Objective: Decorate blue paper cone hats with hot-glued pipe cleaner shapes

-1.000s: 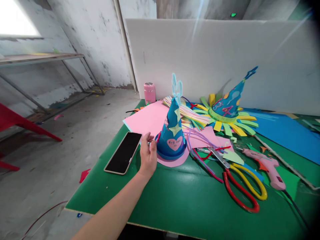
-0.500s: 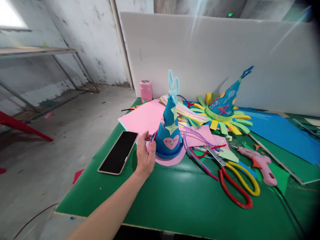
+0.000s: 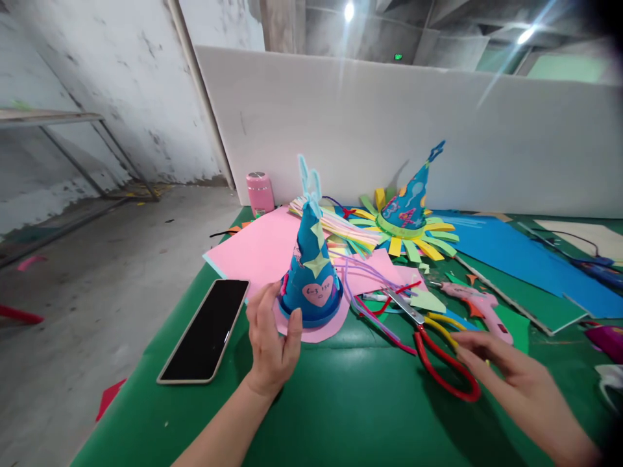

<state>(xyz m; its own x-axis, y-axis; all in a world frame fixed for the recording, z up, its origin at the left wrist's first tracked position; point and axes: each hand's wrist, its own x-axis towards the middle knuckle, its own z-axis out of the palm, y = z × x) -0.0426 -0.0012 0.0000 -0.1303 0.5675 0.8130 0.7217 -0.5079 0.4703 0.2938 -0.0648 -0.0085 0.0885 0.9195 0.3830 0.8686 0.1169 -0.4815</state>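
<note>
A blue cone-shaped paper hat (image 3: pixel 302 256) stands upright on a round pink paper piece (image 3: pixel 316 335). Yellow-green stars, a pink heart with writing and a light-blue pipe-cleaner loop on the tip decorate it. My left hand (image 3: pixel 272 337) grips its left lower rim, thumb in front and fingers along the side. My right hand (image 3: pixel 511 373) has thumb and index finger closed at the yellow handle of the scissors (image 3: pixel 428 350), which lie on the green table; its other fingers are partly hidden. The pink glue gun (image 3: pixel 474 301) lies just beyond.
To the left lies a phone (image 3: pixel 204 332). Behind are pink paper (image 3: pixel 257 240), paper strips (image 3: pixel 341 224), a pink bottle (image 3: pixel 260 193) and another blue cone hat (image 3: pixel 406 204) with a fringed brim. Blue sheets (image 3: pixel 525 266) lie right, before a white panel (image 3: pixel 365 130).
My right hand has come into view from the right and reached the scissors' yellow handle. My left hand stays at the hat's rim. The view has turned rightward.
</note>
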